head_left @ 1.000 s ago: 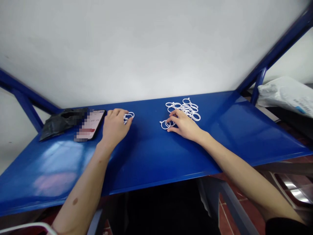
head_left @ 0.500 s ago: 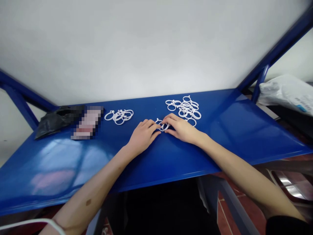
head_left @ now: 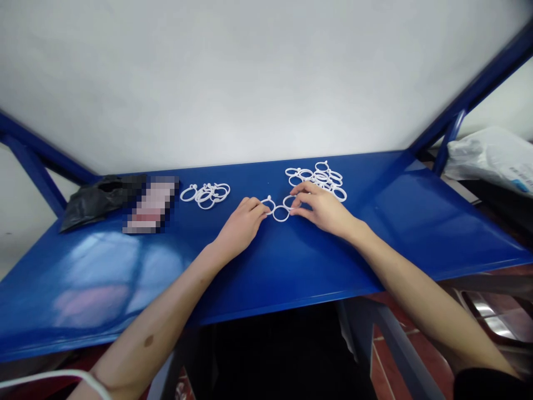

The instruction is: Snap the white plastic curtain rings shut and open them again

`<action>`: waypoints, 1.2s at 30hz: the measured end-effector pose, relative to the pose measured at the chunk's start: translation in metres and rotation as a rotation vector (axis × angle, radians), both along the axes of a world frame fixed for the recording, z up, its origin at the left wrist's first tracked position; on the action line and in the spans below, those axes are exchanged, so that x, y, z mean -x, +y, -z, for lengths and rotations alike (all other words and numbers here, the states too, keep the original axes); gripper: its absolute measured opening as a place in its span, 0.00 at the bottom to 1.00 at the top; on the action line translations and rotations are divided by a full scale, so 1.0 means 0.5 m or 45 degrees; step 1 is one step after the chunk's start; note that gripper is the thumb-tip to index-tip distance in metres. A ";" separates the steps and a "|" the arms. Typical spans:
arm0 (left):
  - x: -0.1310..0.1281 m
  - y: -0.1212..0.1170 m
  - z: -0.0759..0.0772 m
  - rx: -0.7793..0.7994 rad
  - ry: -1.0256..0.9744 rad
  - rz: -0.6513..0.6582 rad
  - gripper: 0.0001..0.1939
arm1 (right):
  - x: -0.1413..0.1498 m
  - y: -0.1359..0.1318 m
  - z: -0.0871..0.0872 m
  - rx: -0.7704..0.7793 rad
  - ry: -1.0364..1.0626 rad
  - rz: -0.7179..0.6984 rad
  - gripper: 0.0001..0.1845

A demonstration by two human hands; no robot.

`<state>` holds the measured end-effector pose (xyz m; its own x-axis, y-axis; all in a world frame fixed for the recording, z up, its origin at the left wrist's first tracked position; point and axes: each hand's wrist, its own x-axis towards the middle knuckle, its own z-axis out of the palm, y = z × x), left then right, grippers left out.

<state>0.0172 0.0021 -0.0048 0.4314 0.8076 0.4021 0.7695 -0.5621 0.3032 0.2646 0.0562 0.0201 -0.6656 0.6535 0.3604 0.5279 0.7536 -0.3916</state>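
1. head view, work area: i looked down on a blue table (head_left: 270, 266). three white rings sat between two bare hands, in an uneven row: a knobbed ring (head_left: 269, 199), a middle ring (head_left: 281, 221) and a partly covered ring (head_left: 285, 202).
2. head view, grip: the left hand (head_left: 244, 225) pinched the knobbed ring between thumb and fingers. the right hand (head_left: 328, 211) curved over the partly covered ring, fingertips at its edge; i could not tell whether they gripped it.
3. head view, progress: a smaller cluster of rings (head_left: 206, 195) lay left of the hands, and a larger pile of rings (head_left: 322, 178) lay beyond the right hand. those groups lay loose and overlapping; i could not tell if any ring there was linked or finished. only the row was being handled.
4. head view, edges: a pixelated phone (head_left: 152, 205) and a black bag (head_left: 89, 203) lay at the left.
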 end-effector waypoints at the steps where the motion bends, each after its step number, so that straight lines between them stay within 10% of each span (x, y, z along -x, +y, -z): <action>1: -0.002 0.000 0.000 -0.038 0.008 0.036 0.12 | -0.003 0.002 -0.004 -0.026 0.017 0.037 0.05; 12: -0.016 0.011 0.008 -0.103 0.289 0.178 0.13 | -0.002 0.004 -0.004 -0.039 0.031 0.058 0.05; 23: -0.024 -0.006 0.016 0.093 -0.116 0.041 0.03 | 0.029 -0.019 0.019 -0.002 0.072 -0.147 0.05; 36: -0.015 -0.009 0.007 0.162 -0.243 0.001 0.16 | 0.053 -0.032 0.023 -0.096 -0.127 -0.162 0.05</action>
<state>0.0246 -0.0024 -0.0085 0.3576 0.8567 0.3718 0.6909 -0.5106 0.5118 0.2381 0.0399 0.0087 -0.7760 0.5356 0.3330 0.4600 0.8419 -0.2821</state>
